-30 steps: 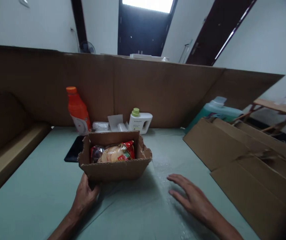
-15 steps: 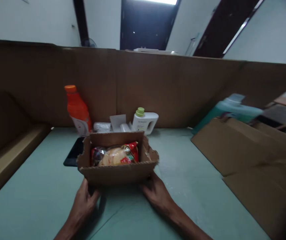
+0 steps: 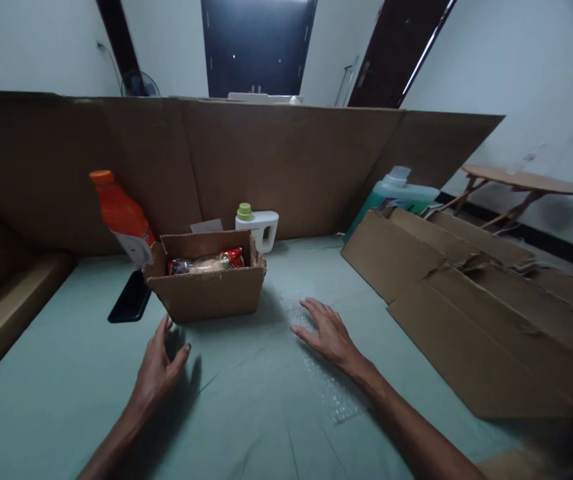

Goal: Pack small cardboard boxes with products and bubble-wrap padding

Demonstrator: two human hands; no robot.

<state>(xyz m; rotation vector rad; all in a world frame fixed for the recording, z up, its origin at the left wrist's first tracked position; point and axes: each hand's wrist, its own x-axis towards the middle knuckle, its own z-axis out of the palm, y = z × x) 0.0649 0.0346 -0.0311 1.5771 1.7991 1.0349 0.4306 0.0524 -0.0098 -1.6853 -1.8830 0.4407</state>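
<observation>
A small open cardboard box (image 3: 211, 297) stands on the pale green table cover, with a red and clear snack packet (image 3: 211, 263) inside. My left hand (image 3: 159, 367) is just below the box's near left corner, thumb and fingers apart, holding nothing. To the right of the box, my right hand (image 3: 327, 333) hovers over a strip of bubble wrap (image 3: 329, 383), its fingers spread and nothing in them. Whether it touches the wrap I cannot tell.
A black phone (image 3: 130, 297) lies left of the box. Behind stand an orange bottle (image 3: 123, 217) and a white bottle with a green cap (image 3: 266, 230). Cardboard boxes (image 3: 471, 327) and a jug of green liquid (image 3: 391, 197) are at right. A cardboard wall (image 3: 286, 167) closes the back.
Both hands have let go of the cardboard box, which now rests on the table. My right hand has moved away to the right, over the bubble wrap. The view has turned rightward.
</observation>
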